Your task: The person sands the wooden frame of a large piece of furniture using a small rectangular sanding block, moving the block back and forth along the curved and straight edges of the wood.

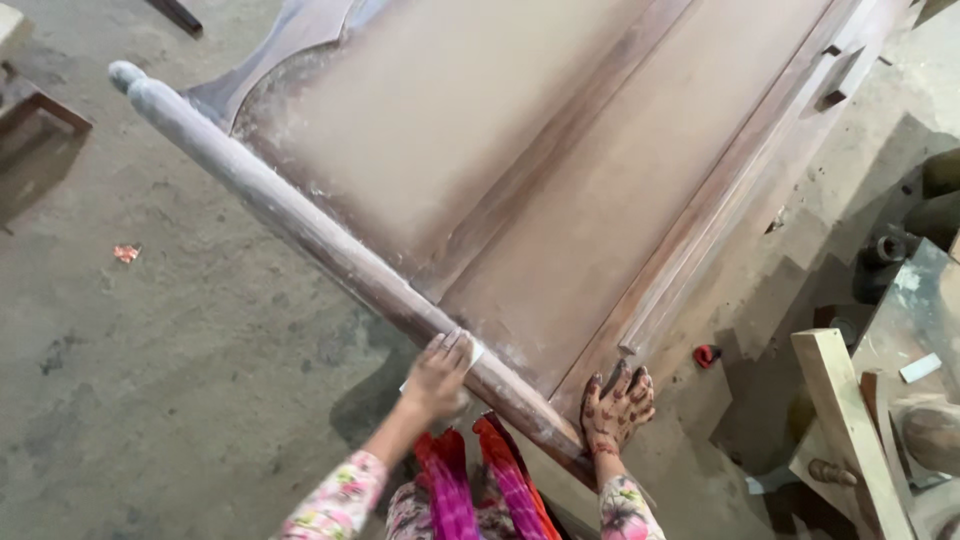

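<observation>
1 big wooden furniture panel [520, 170], dusty brown, fills the upper centre of the view and leans from 6 o'clock up toward 1 o'clock over the concrete floor [180, 380]. Its face shows 2 flat recessed fields split by 1 raised strip.

1 round post [320, 235] runs along the panel's left edge. Long axis goes from the knob end at 10 o'clock down to the near end at 6 o'clock, where it meets both hands. White sanding dust coats most of it.

2 hands, both at the near end. Left hand [437, 375] sits on the post w/ fingers curled over 1 small pale pad [470, 352], prob. sandpaper, pressed to the wood; the rest of the post lies away from this grip toward 10 o'clock. Right hand [617, 405] lies flat, fingers spread, on the panel's bottom edge at approx. 5 o'clock from the left, grasping nothing. Left is the nearer one to the post; right is beside the post's end.

Smaller bits: 1 pale wood leg [850, 420] at 4 o'clock, 1 red scrap [706, 355] near the right hand, 1 pinkish scrap [126, 253] at 9 o'clock.
</observation>
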